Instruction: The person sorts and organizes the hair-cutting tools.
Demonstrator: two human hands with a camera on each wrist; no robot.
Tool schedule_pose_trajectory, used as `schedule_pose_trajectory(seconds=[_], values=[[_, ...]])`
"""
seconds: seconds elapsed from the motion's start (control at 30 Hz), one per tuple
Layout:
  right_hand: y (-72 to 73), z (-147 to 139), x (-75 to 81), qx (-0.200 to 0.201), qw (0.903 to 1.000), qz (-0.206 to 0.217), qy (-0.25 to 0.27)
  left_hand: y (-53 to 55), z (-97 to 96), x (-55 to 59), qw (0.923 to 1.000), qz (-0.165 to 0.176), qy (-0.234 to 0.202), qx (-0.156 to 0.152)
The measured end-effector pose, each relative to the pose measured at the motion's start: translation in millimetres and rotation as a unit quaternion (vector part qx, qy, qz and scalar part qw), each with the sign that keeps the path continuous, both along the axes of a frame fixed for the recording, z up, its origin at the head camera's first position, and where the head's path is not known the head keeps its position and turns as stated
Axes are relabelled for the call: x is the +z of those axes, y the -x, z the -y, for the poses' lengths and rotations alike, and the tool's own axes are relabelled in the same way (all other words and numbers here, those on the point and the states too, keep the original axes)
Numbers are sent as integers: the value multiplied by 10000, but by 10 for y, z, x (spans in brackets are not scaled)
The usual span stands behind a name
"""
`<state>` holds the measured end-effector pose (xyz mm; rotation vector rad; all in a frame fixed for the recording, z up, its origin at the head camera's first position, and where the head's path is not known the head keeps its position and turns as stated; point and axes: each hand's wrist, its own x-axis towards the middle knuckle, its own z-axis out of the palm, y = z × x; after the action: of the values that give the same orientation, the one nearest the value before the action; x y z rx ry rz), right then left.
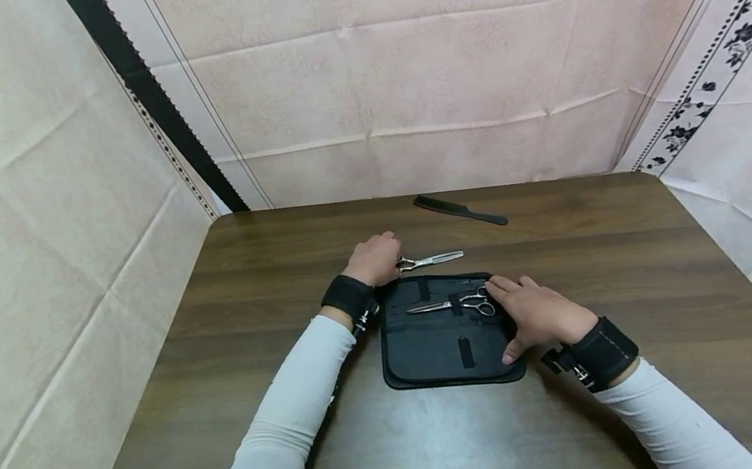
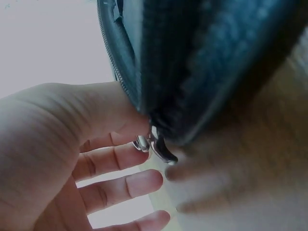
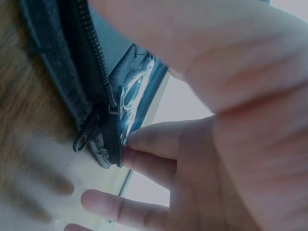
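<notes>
A black zip case (image 1: pixel 425 358) lies unfolded on the table. Inside it, scissors (image 1: pixel 432 307) lie crosswise under a strap, with their finger rings to the right. A second pair of silver scissors (image 1: pixel 435 259) lies just beyond the case's far edge. My left hand (image 1: pixel 374 259) is at the handle end of this second pair; the left wrist view shows thumb and index finger pinching its silver handle (image 2: pixel 162 147) beside the case's corner. My right hand (image 1: pixel 539 313) rests on the case's right side, fingers fairly straight, fingertips near the rings (image 3: pixel 134 91) of the strapped scissors.
A black comb (image 1: pixel 461 209) lies near the table's far edge. The brown wooden table (image 1: pixel 243 419) has pale cloth (image 1: pixel 442 93) hanging behind it and at both sides. A zip pull (image 3: pixel 86 134) hangs at the case's corner.
</notes>
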<state>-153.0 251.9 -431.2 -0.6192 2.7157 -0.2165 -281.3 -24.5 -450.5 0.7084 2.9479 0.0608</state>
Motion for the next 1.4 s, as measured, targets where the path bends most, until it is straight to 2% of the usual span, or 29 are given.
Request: schedule_pose_trajectory(seconds=[0.37, 0.7, 0.83, 0.93, 1.13, 1.4], values=[[2, -1, -9, -12, 10000, -17, 30, 26, 68, -49, 9998, -168, -103, 25], [20, -16, -27, 2, 10000, -17, -8, 19, 168, -63, 9984, -291, -440, 186], [23, -21, -36, -2, 10000, -10, 2, 12, 240, -78, 9973, -448, -534, 218], [23, -16, -32, -15, 10000, 0, 12, 1, 305, -79, 9968, -552, -534, 215], [22, -9, -22, 10, 10000, -8, -5, -34, 428, -47, 9967, -509, -610, 156], [24, -10, -18, 8, 10000, 9, -25, -139, 584, -21, 9957, -597, -709, -27]])
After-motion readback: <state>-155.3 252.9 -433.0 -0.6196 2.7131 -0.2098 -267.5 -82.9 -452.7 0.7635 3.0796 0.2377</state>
